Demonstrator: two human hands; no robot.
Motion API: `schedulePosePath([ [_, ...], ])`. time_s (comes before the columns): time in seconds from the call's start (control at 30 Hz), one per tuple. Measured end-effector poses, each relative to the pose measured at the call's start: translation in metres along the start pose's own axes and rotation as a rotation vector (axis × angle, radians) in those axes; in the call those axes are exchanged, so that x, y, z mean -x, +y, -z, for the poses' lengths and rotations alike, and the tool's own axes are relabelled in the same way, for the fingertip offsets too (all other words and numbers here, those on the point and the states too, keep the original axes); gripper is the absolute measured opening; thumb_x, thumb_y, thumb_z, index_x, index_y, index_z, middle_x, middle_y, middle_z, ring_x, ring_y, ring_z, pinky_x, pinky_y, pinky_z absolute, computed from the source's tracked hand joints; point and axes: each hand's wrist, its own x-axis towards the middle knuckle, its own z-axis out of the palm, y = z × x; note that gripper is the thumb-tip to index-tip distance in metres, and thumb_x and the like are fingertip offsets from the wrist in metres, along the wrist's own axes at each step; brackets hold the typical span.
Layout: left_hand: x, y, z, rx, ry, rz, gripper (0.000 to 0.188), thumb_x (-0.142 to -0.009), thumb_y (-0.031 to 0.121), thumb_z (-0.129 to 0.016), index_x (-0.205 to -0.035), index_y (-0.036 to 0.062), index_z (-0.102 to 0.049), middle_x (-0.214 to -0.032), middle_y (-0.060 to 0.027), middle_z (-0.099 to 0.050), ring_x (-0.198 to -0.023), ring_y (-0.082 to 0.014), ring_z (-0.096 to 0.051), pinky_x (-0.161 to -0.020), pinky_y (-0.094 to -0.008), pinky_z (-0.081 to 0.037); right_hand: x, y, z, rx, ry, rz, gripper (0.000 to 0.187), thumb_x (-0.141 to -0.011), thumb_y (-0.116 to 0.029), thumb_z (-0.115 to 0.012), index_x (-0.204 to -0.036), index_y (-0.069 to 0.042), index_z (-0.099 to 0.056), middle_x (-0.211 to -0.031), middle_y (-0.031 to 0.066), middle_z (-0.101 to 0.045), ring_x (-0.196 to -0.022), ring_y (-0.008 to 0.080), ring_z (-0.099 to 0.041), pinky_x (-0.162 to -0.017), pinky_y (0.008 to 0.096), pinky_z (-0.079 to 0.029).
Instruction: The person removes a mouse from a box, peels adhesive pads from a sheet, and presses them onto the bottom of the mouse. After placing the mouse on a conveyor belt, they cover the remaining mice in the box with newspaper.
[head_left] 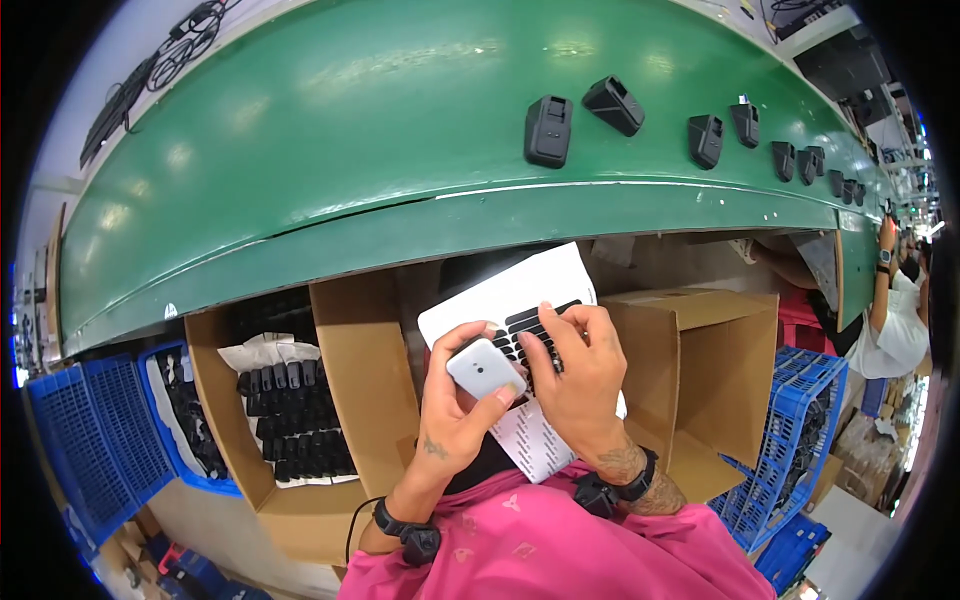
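My left hand [452, 415] is closed around a small white device [484, 368] with rounded corners and two dark dots on its face. Beside it, my right hand [582, 385] bends its thumb and forefinger over a white sheet [535, 280] bearing rows of black rounded strips [522, 326]. Whatever sits between those fingertips is too small to make out. The sheet lies above my lap, under both hands. Below them a sheet of printed white backing paper [535, 440] shows, partly covered by my right hand.
A long green table [330, 110] runs across ahead, with several black docks [549, 131] on it. To the left, a cardboard box [365, 350] holds rows of black devices [300, 430]. Another cardboard box [725, 375] and a blue crate [790, 410] stand right. A person [885, 320] is far right.
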Motion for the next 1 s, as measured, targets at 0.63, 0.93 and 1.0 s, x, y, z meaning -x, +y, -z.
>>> schedulePosePath([
  [0.63,-0.004,-0.008,0.011,-0.062,-0.014,-0.029,0.057,-0.083,-0.004,-0.061,-0.134,-0.0004,-0.037,-0.128,-0.0128,-0.047,-0.105,-0.0227,-0.061,-0.091,-0.0357,-0.051,-0.014,0.000,0.005,-0.124,0.034,-0.048,0.017,-0.080,0.000,-0.069,-0.095,0.000,-0.063,-0.086,0.0089,-0.058,-0.072,0.0201,-0.058,-0.064,0.0299,-0.047],
  [0.93,0.000,-0.011,0.015,-0.219,-0.070,-0.078,0.056,-0.084,-0.005,-0.061,-0.136,0.0004,-0.040,-0.128,-0.0123,-0.049,-0.106,-0.0209,-0.060,-0.092,-0.0340,-0.049,-0.012,-0.002,0.016,-0.430,-0.101,-0.251,0.008,-0.082,0.001,-0.066,-0.082,0.001,-0.058,-0.080,0.0048,-0.056,-0.074,0.0131,-0.055,-0.068,0.0254,-0.044],
  [1.0,-0.001,-0.010,0.015,-0.253,-0.067,-0.043,0.053,-0.088,0.000,-0.058,-0.137,0.0006,-0.037,-0.127,-0.0117,-0.051,-0.104,-0.0208,-0.061,-0.091,-0.0338,-0.050,-0.009,-0.001,0.029,-0.632,-0.087,-0.314,0.007,-0.086,0.004,-0.059,-0.091,0.001,-0.054,-0.084,0.0026,-0.054,-0.076,0.0090,-0.051,-0.072,0.0223,-0.042],
])
